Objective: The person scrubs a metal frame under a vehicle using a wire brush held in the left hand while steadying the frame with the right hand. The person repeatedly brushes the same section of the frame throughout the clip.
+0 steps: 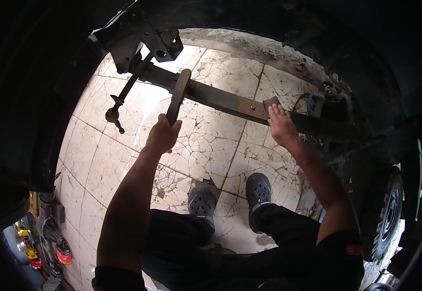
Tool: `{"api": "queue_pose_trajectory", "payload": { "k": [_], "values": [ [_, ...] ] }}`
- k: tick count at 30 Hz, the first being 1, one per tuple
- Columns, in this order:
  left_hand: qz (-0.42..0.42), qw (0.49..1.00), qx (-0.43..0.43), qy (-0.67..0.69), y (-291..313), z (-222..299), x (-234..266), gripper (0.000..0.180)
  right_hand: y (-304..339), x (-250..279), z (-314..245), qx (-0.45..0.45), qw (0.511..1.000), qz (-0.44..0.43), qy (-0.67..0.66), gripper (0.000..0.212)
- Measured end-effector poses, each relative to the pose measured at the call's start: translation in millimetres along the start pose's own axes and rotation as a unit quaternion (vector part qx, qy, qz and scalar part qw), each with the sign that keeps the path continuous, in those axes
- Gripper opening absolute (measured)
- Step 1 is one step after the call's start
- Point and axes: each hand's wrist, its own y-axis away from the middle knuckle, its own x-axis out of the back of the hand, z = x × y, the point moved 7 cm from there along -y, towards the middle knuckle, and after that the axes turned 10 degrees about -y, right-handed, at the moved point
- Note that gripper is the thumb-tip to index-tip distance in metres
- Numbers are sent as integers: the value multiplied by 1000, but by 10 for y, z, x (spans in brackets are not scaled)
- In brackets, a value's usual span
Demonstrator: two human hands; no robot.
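A long dark steel beam (pixel 215 98) slants across the view, with a rusty brown patch and a small bolt or hole right of its middle. My left hand (pixel 162 134) is closed round the lower end of a flat metal bar (pixel 178 97). The bar's rounded top lies across the beam. My right hand (pixel 282 125) rests on the beam with its fingers stretched together, pressing a small brown piece of sandpaper (pixel 270 102) against it. The sandpaper's underside is hidden.
A thin rod with a ball-shaped joint (pixel 112 114) hangs left of the beam, below a dark bracket (pixel 160 46). Cracked pale tiles (pixel 211 140) lie under my grey clogs (pixel 258 189). A wheel (pixel 390 211) stands at right; tools and a red container (pixel 64 255) sit lower left.
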Motion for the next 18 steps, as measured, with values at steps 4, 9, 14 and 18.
{"api": "queue_pose_trajectory", "payload": {
  "k": [4, 9, 14, 18],
  "values": [
    [-73, 992, -57, -80, 57, 110, -173, 50, 44, -210, -586, 112, 994, -12, -11, 50],
    [-3, 1000, -4, 6, 45, 80, -31, 53, -1, -63, -249, 72, 997, -6, -18, 50],
    [-52, 997, -38, -46, 63, 113, -186, 50, 36, -201, -416, 34, 999, 8, 40, 49],
    [-16, 1000, -6, -14, 66, 153, -115, 50, 32, -100, -596, 136, 989, -33, -42, 50]
  ]
}}
